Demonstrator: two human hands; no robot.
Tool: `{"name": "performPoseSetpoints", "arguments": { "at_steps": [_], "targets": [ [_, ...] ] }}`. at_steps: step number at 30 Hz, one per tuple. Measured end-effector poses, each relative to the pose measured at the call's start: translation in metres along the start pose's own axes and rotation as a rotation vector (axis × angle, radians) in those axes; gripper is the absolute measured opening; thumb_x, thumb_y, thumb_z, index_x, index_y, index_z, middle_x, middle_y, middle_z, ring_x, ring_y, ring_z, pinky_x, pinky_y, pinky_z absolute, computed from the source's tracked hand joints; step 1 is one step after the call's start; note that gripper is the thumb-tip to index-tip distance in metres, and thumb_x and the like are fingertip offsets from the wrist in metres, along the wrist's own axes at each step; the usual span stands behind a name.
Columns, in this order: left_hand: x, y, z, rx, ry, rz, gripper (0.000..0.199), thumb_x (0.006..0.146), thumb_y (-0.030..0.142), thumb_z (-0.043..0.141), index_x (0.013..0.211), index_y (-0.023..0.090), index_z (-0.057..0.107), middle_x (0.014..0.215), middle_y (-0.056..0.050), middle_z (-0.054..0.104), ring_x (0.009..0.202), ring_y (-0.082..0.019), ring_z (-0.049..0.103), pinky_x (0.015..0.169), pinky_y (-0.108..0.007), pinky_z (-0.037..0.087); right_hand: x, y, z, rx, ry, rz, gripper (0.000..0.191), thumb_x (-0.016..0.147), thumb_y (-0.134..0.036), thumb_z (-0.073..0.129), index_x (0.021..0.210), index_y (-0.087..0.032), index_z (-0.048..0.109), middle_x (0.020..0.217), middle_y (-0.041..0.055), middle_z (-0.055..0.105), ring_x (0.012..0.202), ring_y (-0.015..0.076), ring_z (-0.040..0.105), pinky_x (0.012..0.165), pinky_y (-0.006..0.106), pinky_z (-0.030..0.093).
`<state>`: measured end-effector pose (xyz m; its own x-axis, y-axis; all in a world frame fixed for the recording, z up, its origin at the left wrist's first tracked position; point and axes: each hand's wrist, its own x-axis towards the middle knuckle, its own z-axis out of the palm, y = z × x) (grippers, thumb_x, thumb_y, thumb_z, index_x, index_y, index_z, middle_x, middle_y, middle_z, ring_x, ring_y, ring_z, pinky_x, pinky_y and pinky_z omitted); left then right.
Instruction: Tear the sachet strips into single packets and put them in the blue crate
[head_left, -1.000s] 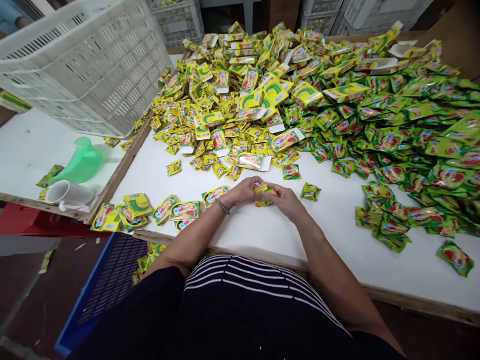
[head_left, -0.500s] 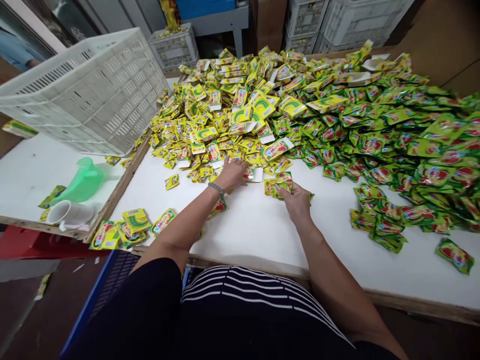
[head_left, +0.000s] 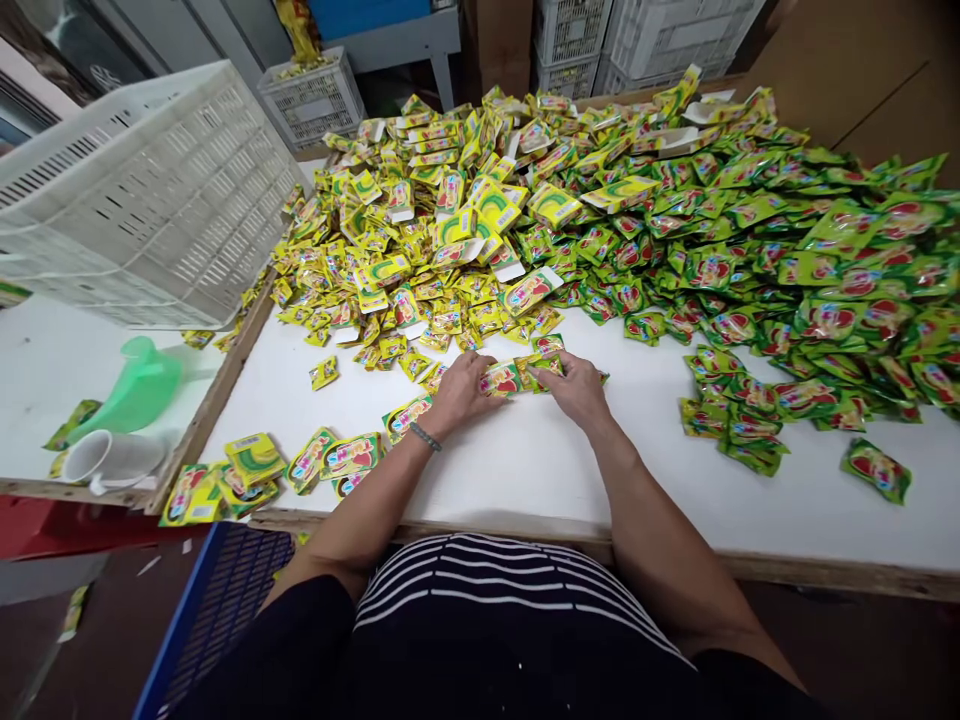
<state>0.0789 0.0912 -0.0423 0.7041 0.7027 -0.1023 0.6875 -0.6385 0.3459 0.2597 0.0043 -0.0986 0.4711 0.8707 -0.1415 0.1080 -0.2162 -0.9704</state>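
My left hand (head_left: 462,392), with a beaded bracelet at the wrist, is closed on a small yellow-green box (head_left: 500,378) lying almost flat above the white table. My right hand (head_left: 579,388) pinches small candy packets (head_left: 546,372) against the box's right end. The two hands are close together, near the front of a large heap of yellow boxes and sachets (head_left: 405,270). Green packets (head_left: 720,270) make up the heap's right side. Several printed boxes (head_left: 352,455) lie left of my left forearm.
A white crate (head_left: 150,200) leans at the left beside a wooden divider (head_left: 217,400). A green scoop (head_left: 142,390) and a white mug (head_left: 112,458) lie there. Below the table edge is a blue basket (head_left: 225,590). One green packet (head_left: 876,470) lies alone at right.
My left hand has taken hold of the box and brought it right, against the packets in my right hand. The camera view has shifted slightly.
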Motion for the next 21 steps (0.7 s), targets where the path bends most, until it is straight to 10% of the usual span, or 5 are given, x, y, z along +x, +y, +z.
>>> {"name": "performPoseSetpoints", "arguments": {
  "at_steps": [14,21],
  "targets": [
    [-0.019,0.025,0.004,-1.168,-0.073,-0.430,0.056,0.045,0.033,0.091,0.094,0.014,0.071,0.082,-0.001,0.072,0.070,-0.014,0.063,0.071,-0.027,0.048,-0.013,-0.010,0.013,0.074,0.003,-0.108,0.041,0.072,-0.061,0.067,0.069,-0.020,0.060,0.065,-0.0007,0.059,0.065,0.0174,0.052,0.067,0.033,0.044],
    [-0.019,0.022,0.018,-1.363,0.056,-0.497,0.055,0.042,0.029,0.093,0.088,0.014,0.067,0.076,0.001,0.074,0.069,-0.013,0.067,0.073,-0.027,0.052,-0.013,0.001,0.022,-0.072,0.129,-0.218,0.046,0.083,-0.063,0.054,0.066,-0.022,0.067,0.105,0.0112,0.067,0.109,0.0292,0.052,0.100,0.049,0.038]
  ]
}}
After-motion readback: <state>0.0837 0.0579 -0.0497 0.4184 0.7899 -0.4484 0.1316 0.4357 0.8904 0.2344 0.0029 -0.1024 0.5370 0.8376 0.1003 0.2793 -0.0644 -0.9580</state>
